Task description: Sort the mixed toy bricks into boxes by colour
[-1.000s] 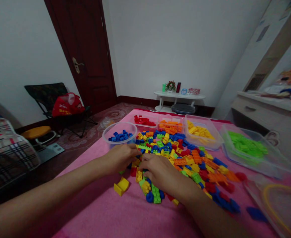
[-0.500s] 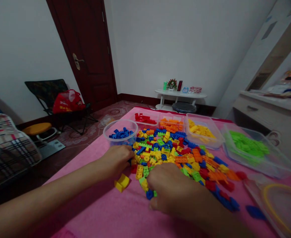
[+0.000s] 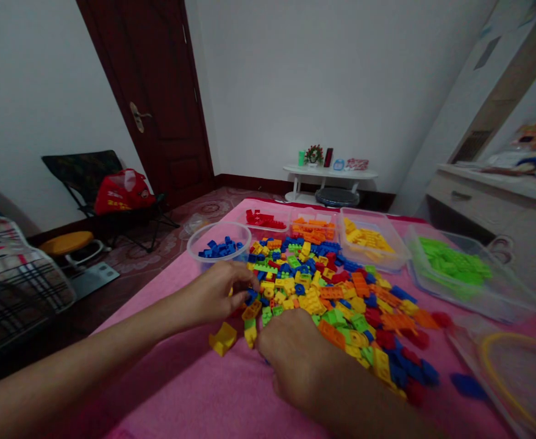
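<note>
My left hand is at the left edge of a loose heap of toy building bricks. Its thumb and fingers are closed around a blue building brick. To the right, my right hand rests low at the heap's front edge, fingers curled under; whatever they hold is hidden. A curved yellow piece lies apart on the pink cloth, just below my left hand. Behind that hand stands a round clear tub containing blue bricks.
Along the far side stand clear boxes of red bricks, orange bricks, yellow bricks and green bricks. A clear lid with a yellow ring lies at right on the pink cloth.
My left hand has lifted slightly and moved right, and a blue brick now shows at its fingertips. My right hand has shifted a little left and down, uncovering more bricks behind it.
</note>
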`<control>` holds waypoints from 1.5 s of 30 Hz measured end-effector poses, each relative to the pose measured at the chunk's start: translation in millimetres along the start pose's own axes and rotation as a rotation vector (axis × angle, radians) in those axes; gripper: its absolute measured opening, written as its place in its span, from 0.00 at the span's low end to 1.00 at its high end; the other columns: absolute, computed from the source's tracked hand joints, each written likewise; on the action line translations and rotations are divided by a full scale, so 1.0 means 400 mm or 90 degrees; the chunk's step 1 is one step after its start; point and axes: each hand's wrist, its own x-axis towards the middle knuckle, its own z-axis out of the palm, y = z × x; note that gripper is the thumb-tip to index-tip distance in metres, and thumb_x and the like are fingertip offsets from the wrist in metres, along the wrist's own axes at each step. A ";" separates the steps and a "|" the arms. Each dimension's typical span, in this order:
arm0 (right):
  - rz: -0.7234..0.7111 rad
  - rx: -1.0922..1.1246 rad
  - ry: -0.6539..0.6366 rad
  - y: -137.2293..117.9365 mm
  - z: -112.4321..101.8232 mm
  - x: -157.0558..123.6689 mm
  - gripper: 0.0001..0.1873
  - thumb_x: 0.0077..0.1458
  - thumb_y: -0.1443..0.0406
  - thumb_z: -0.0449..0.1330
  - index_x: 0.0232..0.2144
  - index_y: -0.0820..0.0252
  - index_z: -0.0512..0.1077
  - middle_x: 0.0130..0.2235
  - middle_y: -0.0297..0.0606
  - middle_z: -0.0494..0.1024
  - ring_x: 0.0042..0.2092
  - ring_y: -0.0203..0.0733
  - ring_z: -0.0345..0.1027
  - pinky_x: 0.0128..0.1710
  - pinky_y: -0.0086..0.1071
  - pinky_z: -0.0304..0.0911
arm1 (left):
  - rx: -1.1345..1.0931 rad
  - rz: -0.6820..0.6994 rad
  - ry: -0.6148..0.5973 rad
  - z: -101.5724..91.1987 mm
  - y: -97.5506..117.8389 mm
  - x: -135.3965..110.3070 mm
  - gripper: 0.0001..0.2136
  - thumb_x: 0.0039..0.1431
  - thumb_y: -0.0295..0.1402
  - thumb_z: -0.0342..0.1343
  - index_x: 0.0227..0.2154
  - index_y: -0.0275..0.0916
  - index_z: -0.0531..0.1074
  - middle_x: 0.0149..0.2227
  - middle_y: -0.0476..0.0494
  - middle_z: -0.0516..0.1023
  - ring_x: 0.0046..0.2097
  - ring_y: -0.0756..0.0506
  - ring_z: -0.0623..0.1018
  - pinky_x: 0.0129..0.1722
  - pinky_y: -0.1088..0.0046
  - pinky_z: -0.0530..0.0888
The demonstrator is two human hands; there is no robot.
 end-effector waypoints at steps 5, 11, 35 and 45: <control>0.000 0.047 0.075 0.042 -0.035 -0.029 0.09 0.43 0.69 0.57 0.29 0.59 0.76 0.30 0.41 0.78 0.34 0.42 0.70 0.31 0.30 0.56 | -0.617 -0.212 -0.080 0.035 0.017 0.025 0.05 0.48 0.29 0.49 0.30 0.35 0.65 0.21 0.49 0.68 0.19 0.54 0.65 0.16 0.83 0.59; 0.071 0.154 0.259 0.110 -0.087 -0.059 0.08 0.49 0.63 0.56 0.29 0.54 0.75 0.28 0.35 0.77 0.30 0.37 0.67 0.26 0.27 0.51 | -0.986 -0.251 -0.254 0.078 0.010 0.045 0.14 0.53 0.38 0.50 0.38 0.33 0.67 0.33 0.40 0.74 0.32 0.47 0.77 0.23 0.79 0.72; 0.243 0.193 0.444 0.316 -0.122 -0.115 0.12 0.50 0.60 0.56 0.32 0.57 0.77 0.32 0.39 0.78 0.30 0.38 0.69 0.26 0.28 0.57 | 0.258 -0.119 0.156 -0.164 -0.186 0.193 0.18 0.50 0.44 0.51 0.36 0.38 0.77 0.36 0.41 0.78 0.39 0.43 0.75 0.38 0.73 0.68; 0.235 0.151 0.053 0.291 -0.074 -0.101 0.14 0.31 0.66 0.66 0.27 0.55 0.76 0.25 0.31 0.75 0.26 0.34 0.65 0.22 0.25 0.49 | 0.410 0.001 0.033 0.008 0.010 0.210 0.10 0.51 0.27 0.50 0.33 0.39 0.77 0.33 0.38 0.78 0.36 0.42 0.76 0.36 0.69 0.70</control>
